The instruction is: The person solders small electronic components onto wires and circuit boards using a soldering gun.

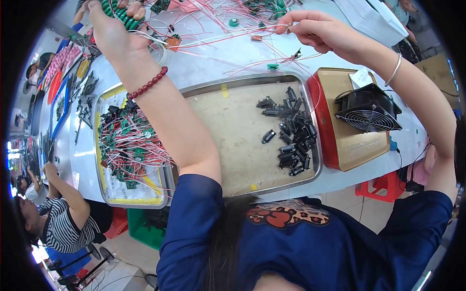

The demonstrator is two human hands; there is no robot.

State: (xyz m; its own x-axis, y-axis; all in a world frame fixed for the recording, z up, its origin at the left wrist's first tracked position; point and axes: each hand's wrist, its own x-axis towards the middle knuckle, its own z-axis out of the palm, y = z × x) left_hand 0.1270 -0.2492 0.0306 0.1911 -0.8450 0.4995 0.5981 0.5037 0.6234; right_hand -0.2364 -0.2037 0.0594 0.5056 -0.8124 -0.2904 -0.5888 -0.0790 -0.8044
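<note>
At the far left of the table, my left hand point(116, 39) is closed around a row of green round pieces point(122, 15) packed side by side. Red and white wires point(228, 40) stretch from near that hand across to the right. Their far ends are pinched between the fingers of my right hand point(323, 30), held over the table's far right. A small orange piece point(173, 42) lies by the wires near my left wrist. More loose wires and green circuit boards point(160, 6) are spread behind both hands.
Below my arms, a metal tray point(228, 145) holds black parts point(293, 133) at its right. Left of it, another tray point(99, 162) carries wired boards point(133, 140). A black fan point(371, 109) stands on a red tin point(327, 121). Another person point(63, 218) sits at the left.
</note>
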